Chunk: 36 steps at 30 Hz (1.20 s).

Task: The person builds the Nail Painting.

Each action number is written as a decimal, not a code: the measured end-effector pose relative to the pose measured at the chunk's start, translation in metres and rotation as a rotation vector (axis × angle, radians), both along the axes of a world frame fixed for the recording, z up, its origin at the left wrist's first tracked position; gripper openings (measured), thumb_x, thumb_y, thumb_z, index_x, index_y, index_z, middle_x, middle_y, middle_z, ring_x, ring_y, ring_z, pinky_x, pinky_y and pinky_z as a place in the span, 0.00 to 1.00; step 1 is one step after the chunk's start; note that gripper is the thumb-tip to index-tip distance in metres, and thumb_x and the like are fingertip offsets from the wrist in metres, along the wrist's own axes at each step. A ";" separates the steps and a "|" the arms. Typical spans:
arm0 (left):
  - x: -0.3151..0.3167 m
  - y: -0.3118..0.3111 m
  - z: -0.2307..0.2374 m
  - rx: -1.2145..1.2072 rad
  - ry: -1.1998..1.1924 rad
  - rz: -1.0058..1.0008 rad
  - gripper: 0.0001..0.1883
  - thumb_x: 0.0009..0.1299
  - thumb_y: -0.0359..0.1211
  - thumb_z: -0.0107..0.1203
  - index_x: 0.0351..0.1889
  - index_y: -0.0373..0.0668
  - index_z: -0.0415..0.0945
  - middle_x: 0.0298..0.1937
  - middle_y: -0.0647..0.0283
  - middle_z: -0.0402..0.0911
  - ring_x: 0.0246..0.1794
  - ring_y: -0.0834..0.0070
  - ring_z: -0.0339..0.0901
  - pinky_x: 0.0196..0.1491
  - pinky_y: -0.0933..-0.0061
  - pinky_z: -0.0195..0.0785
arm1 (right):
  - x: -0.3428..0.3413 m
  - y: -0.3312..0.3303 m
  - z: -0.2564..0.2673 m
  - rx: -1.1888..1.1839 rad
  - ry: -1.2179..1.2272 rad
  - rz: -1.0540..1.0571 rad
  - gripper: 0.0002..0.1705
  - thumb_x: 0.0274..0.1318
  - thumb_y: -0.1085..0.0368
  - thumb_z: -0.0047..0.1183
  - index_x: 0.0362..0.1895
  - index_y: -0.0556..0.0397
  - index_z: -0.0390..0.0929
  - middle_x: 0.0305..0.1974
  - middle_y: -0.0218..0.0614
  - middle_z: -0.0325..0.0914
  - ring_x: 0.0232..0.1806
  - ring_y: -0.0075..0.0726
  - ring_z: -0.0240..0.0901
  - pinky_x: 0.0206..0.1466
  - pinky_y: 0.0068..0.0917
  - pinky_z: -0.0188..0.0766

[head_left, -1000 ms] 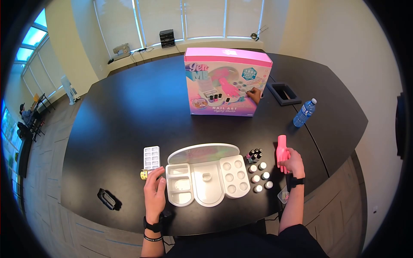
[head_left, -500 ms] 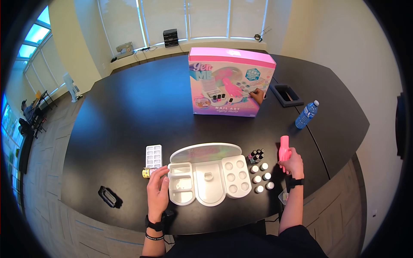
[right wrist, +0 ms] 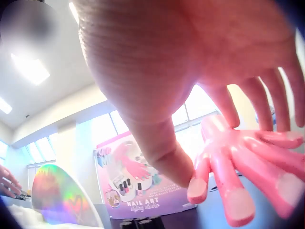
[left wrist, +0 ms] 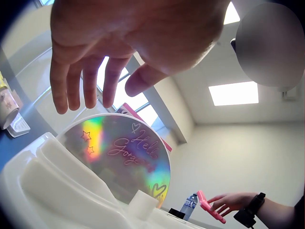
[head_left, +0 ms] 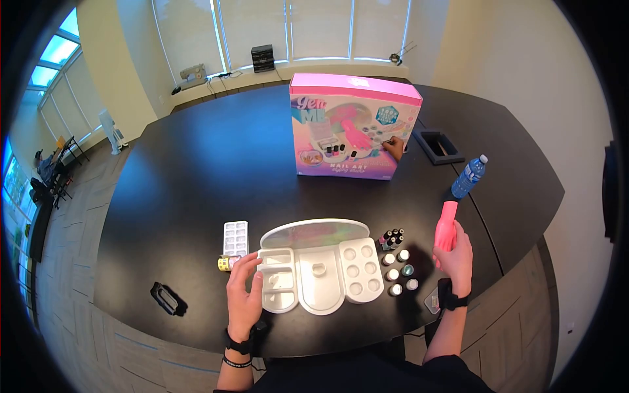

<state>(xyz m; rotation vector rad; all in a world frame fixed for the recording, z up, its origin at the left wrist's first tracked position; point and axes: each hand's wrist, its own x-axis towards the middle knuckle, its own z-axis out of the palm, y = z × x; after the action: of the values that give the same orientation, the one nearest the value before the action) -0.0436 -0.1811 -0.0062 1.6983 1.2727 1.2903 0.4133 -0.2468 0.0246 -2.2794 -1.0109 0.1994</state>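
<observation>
My right hand [head_left: 457, 263] grips a pink plastic model hand [head_left: 447, 228] between thumb and fingers, above the table's right side. In the right wrist view the model hand [right wrist: 233, 148] shows spread fingers with pale nail areas. My left hand [head_left: 246, 301] is at the left edge of a white plastic nail station [head_left: 319, 291], its fingers extended and holding nothing. The station has three compartments on the left, a rounded middle tray with a small peg, and round wells on the right. Its upright mirror [left wrist: 114, 157] carries the words "Hello Gorgeous".
Several white-capped pots [head_left: 392, 275] and black-capped polish bottles [head_left: 392, 239] stand right of the station. A white nail tray [head_left: 236, 237] and yellow roll [head_left: 227, 263] lie left. Behind are a pink box [head_left: 354, 131] and water bottle [head_left: 468, 177]. A small clear container [head_left: 432, 301] lies near my right wrist.
My right hand has lifted the pink model hand from the table and moved it slightly to the right, tilting it. The left hand stays by the station's left edge.
</observation>
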 end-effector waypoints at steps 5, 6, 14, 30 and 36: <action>0.011 -0.004 0.013 0.093 0.158 -0.023 0.16 0.76 0.27 0.58 0.60 0.35 0.82 0.68 0.50 0.82 0.69 0.49 0.79 0.71 0.54 0.72 | -0.032 -0.007 0.017 0.146 -0.107 0.107 0.53 0.44 0.65 0.73 0.79 0.51 0.69 0.65 0.48 0.76 0.65 0.56 0.76 0.67 0.47 0.77; 0.014 -0.005 0.017 0.094 0.158 -0.018 0.16 0.76 0.27 0.58 0.60 0.35 0.82 0.68 0.50 0.82 0.69 0.49 0.79 0.71 0.54 0.72 | -0.042 -0.008 0.024 0.190 -0.057 0.139 0.54 0.44 0.65 0.73 0.79 0.51 0.69 0.64 0.46 0.76 0.64 0.54 0.77 0.66 0.46 0.77; 0.038 -0.013 0.038 0.218 0.221 -0.214 0.24 0.70 0.25 0.68 0.65 0.38 0.82 0.70 0.51 0.81 0.72 0.49 0.79 0.72 0.55 0.72 | -0.093 -0.003 0.035 0.333 0.013 0.435 0.57 0.43 0.62 0.79 0.80 0.52 0.68 0.59 0.41 0.75 0.52 0.43 0.74 0.58 0.40 0.76; 0.059 -0.020 0.041 0.238 0.260 -0.584 0.47 0.60 0.39 0.83 0.79 0.44 0.73 0.83 0.52 0.70 0.78 0.50 0.74 0.76 0.52 0.72 | -0.162 0.002 0.026 0.165 0.203 0.797 0.61 0.47 0.51 0.82 0.82 0.56 0.63 0.64 0.48 0.71 0.59 0.49 0.76 0.63 0.42 0.77; 0.058 -0.019 0.033 0.269 0.319 -0.564 0.46 0.62 0.38 0.80 0.79 0.47 0.72 0.82 0.52 0.71 0.75 0.49 0.75 0.73 0.52 0.74 | -0.169 0.004 0.020 0.107 0.231 0.858 0.62 0.48 0.49 0.81 0.83 0.55 0.62 0.64 0.52 0.70 0.65 0.54 0.75 0.63 0.44 0.77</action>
<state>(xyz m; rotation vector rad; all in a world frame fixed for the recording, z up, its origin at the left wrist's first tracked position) 0.0147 -0.1997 0.0271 2.3103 0.7040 0.9000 0.2446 -0.2428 0.0449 -1.5512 -1.7534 0.7168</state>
